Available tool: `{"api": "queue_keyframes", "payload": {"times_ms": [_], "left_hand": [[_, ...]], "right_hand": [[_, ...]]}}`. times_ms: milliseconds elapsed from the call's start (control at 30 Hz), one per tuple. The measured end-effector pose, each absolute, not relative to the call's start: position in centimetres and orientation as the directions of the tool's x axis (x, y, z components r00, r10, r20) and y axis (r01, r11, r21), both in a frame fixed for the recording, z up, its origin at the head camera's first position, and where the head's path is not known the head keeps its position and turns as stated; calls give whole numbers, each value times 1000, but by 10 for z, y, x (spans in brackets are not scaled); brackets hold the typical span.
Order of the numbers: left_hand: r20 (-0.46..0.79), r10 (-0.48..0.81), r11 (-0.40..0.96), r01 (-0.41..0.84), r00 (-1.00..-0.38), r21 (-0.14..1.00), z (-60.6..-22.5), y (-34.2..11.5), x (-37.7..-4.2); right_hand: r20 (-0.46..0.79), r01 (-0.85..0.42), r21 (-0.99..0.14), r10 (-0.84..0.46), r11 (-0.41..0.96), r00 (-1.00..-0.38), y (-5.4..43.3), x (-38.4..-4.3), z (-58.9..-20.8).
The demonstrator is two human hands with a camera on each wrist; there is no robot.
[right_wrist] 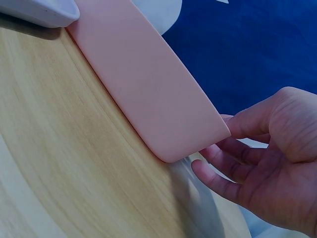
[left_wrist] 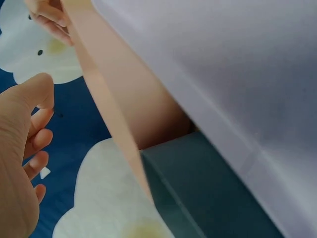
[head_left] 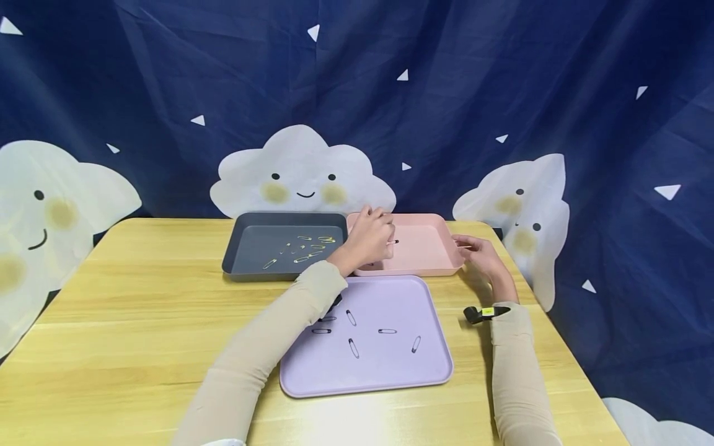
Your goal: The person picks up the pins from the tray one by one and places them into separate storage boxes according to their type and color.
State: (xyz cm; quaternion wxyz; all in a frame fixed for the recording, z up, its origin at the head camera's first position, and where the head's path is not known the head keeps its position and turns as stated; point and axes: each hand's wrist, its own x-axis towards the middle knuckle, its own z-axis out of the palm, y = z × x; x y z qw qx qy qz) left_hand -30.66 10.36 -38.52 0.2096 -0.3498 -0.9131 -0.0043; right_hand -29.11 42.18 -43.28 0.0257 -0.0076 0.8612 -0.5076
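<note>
My left hand (head_left: 372,238) is over the left part of the pink tray (head_left: 429,244), its fingers curled. It pinches a safety pin (head_left: 396,241) whose dark end pokes out past the fingertips; most of the pin is hidden. At the tray's right side, my right hand (head_left: 481,255) holds the rim near the corner between thumb and fingers; the right wrist view shows the pink wall (right_wrist: 148,89) there. Another dark pin (head_left: 370,264) lies in the pink tray. Several dark safety pins (head_left: 387,331) are spread over the lilac tray (head_left: 385,371) in front.
A dark grey tray (head_left: 245,248) with several gold-coloured safety pins (head_left: 270,264) adjoins the pink one on the left. The wooden table (head_left: 139,322) ends at a blue curtain (head_left: 446,74) printed with clouds. My left forearm crosses the lilac tray's left edge.
</note>
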Motion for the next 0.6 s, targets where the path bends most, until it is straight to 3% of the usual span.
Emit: {"api": "queue_keyframes", "payload": {"times_ms": [600], "left_hand": [[341, 575, 813, 567, -744, -132, -407, 109, -321]], "right_hand": [[-58, 34, -881, -37, 471, -998, 420, -288, -429]]}}
